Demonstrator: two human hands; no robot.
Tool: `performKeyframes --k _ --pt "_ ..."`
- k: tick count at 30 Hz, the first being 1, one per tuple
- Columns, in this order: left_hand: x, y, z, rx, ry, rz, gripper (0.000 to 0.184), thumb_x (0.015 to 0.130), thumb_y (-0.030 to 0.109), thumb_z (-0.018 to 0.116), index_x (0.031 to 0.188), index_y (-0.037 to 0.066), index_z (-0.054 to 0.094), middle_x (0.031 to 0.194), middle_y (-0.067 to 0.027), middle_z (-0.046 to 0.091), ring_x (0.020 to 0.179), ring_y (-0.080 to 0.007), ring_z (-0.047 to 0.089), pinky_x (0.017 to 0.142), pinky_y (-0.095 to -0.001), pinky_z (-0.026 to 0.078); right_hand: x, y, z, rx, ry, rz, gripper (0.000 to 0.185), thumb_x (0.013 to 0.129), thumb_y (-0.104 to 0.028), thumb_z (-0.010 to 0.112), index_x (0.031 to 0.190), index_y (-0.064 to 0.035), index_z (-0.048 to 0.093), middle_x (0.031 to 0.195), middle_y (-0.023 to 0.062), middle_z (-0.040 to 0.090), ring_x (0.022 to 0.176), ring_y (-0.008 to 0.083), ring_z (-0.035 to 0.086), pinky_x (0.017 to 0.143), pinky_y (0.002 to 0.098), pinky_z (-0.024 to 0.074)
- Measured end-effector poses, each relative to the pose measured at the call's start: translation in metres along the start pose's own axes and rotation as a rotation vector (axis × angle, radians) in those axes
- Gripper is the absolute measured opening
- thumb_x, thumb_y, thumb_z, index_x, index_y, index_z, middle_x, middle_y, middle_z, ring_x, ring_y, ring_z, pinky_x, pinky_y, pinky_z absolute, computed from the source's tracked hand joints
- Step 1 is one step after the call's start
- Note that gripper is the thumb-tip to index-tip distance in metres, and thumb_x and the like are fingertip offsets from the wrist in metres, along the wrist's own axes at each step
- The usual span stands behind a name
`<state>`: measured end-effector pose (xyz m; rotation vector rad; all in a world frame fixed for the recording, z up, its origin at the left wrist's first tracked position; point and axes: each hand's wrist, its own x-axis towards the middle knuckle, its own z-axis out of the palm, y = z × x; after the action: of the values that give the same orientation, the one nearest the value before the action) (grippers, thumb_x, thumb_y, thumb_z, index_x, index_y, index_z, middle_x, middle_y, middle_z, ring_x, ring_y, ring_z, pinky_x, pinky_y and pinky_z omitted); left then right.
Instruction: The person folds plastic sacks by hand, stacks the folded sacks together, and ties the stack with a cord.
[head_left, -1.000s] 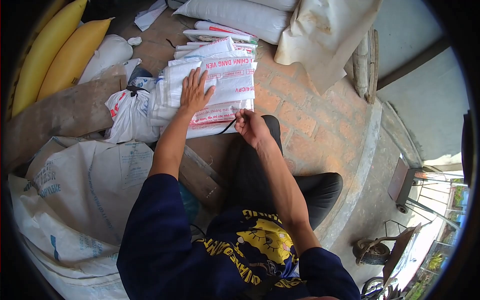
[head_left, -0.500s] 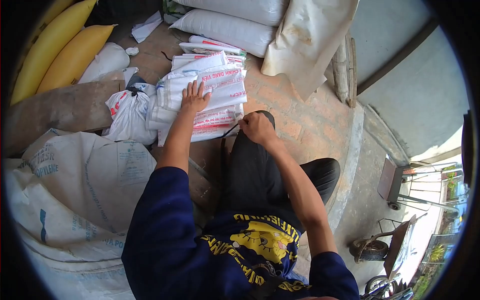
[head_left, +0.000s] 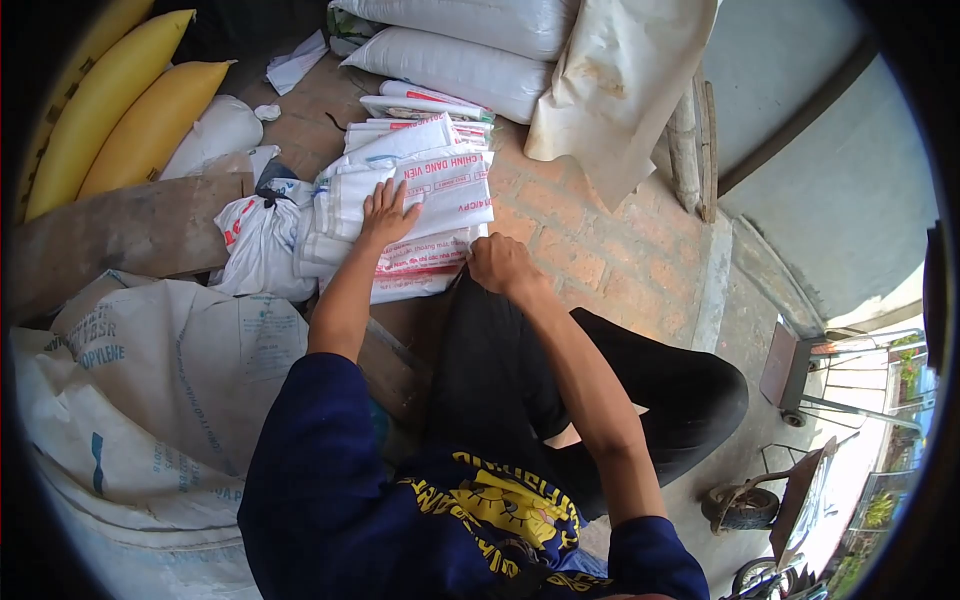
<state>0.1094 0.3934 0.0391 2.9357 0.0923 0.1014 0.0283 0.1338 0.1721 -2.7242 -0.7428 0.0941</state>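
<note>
A pile of folded white sacks with red print (head_left: 455, 185) lies on the brick floor in front of me. My left hand (head_left: 390, 213) rests flat on its upper sacks, fingers spread. At the pile's near right corner, beside my knee, my right hand (head_left: 500, 262) is closed with the fingers curled in. Whatever it may hold is hidden; the dark strip seen near it earlier barely shows. A tied white plastic bag (head_left: 262, 245) touches the left side of the pile. More folded sacks (head_left: 425, 103) lie behind it.
Large woven sack (head_left: 190, 370) at left; wooden board (head_left: 120, 240) beyond it. Yellow filled sacks (head_left: 150, 130) stand back left, white filled sacks (head_left: 450, 65) at the back. A beige sheet (head_left: 600, 90) hangs right of them. A wheelbarrow (head_left: 775, 495) and a cart (head_left: 785, 370) are at right.
My right hand has closed and turned knuckles up at the pile's corner, and the dark strip has mostly gone from sight. My right knee has swung outward. My left hand stays on the sacks.
</note>
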Motion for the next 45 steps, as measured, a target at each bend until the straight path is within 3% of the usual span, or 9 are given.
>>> performKeyframes --k 4,13,16,19,24,30,33,38,45 --pt "-0.024 0.001 -0.003 -0.119 0.401 0.172 0.055 0.086 0.040 0.059 0.133 0.013 0.049 0.143 -0.0137 0.039 0.136 -0.0302 0.030 0.110 -0.0443 0.019 0.033 0.004 0.016 0.040 0.008 -0.067 0.026 0.085 -0.023 0.054 0.084 -0.0015 0.067 0.079 0.0249 0.064 0.078 0.0396 0.065 0.073 0.0474 0.0521" --pt "-0.015 0.019 -0.015 -0.344 0.471 0.093 0.033 0.083 0.023 0.064 0.112 0.008 0.062 0.126 -0.0091 0.057 0.125 -0.0254 0.045 0.105 -0.0402 0.027 0.078 0.009 0.036 0.279 -0.341 -0.020 0.024 0.082 -0.028 0.062 0.093 -0.0083 0.071 0.102 0.0176 0.066 0.100 0.0356 0.062 0.086 0.0433 0.0491" --pt "-0.004 0.030 -0.032 -0.238 0.560 0.091 0.020 0.084 0.020 0.062 0.098 0.006 0.063 0.114 -0.0102 0.063 0.113 -0.0284 0.054 0.096 -0.0403 0.038 0.088 0.012 0.039 0.158 -0.004 -0.345 0.012 0.078 -0.021 0.066 0.085 -0.0139 0.074 0.139 0.0079 0.043 0.133 0.0255 0.033 0.106 0.0401 0.0302" --pt "0.023 0.039 -0.059 -0.174 0.451 -0.031 0.014 0.082 0.018 0.061 0.077 0.005 0.059 0.089 -0.0161 0.066 0.087 -0.0353 0.061 0.072 -0.0448 0.048 0.101 0.013 0.041 0.125 0.125 -0.417 0.012 0.079 -0.021 0.065 0.083 -0.0133 0.074 0.142 0.0069 0.040 0.135 0.0271 0.030 0.107 0.0466 0.0269" --pt "0.094 0.027 -0.089 -0.164 0.429 -0.045 0.016 0.081 0.010 0.054 0.094 0.004 0.060 0.083 -0.0212 0.065 0.079 -0.0418 0.062 0.068 -0.0509 0.048 0.144 0.006 0.084 0.336 -0.020 -0.253 0.009 0.078 -0.023 0.065 0.081 -0.0195 0.073 0.151 0.0082 0.028 0.143 0.0317 0.012 0.107 0.0646 0.0143" --pt "0.215 -0.054 -0.058 -0.173 0.331 0.226 0.043 0.069 -0.008 0.053 0.109 0.004 0.060 0.103 -0.0166 0.065 0.096 -0.0341 0.062 0.083 -0.0392 0.049 0.160 0.016 0.124 0.524 -0.185 -0.129 0.009 0.078 -0.028 0.066 0.083 -0.0227 0.073 0.155 0.0025 0.021 0.144 0.0293 0.007 0.108 0.0640 0.0063" --pt "0.244 -0.092 -0.044 -0.057 -0.171 0.100 0.063 0.070 -0.003 0.054 0.131 0.013 0.051 0.132 -0.0138 0.052 0.121 -0.0290 0.050 0.100 -0.0326 0.041 0.162 0.021 0.129 0.563 -0.204 -0.119 0.009 0.078 -0.027 0.066 0.083 -0.0223 0.072 0.155 0.0011 0.019 0.145 0.0286 0.005 0.109 0.0610 0.0051" --pt "0.270 -0.091 -0.024 0.417 -0.296 0.209 0.097 0.073 0.023 0.073 0.148 0.029 0.012 0.147 -0.0069 0.034 0.132 -0.0286 0.038 0.104 -0.0569 0.033 0.167 0.028 0.138 0.649 -0.198 -0.134 0.003 0.079 -0.022 0.067 0.078 -0.0194 0.068 0.156 -0.0019 0.014 0.144 0.0304 0.003 0.107 0.0637 0.0039" --pt "0.270 -0.105 0.009 0.173 -0.244 0.204 0.060 0.073 0.019 0.069 0.130 0.026 0.051 0.110 -0.0166 0.064 0.101 -0.0359 0.060 0.086 -0.0464 0.049 0.171 0.026 0.145 0.672 -0.118 -0.094 0.006 0.077 -0.025 0.069 0.078 -0.0191 0.070 0.155 -0.0020 0.019 0.144 0.0285 0.010 0.108 0.0616 0.0070"
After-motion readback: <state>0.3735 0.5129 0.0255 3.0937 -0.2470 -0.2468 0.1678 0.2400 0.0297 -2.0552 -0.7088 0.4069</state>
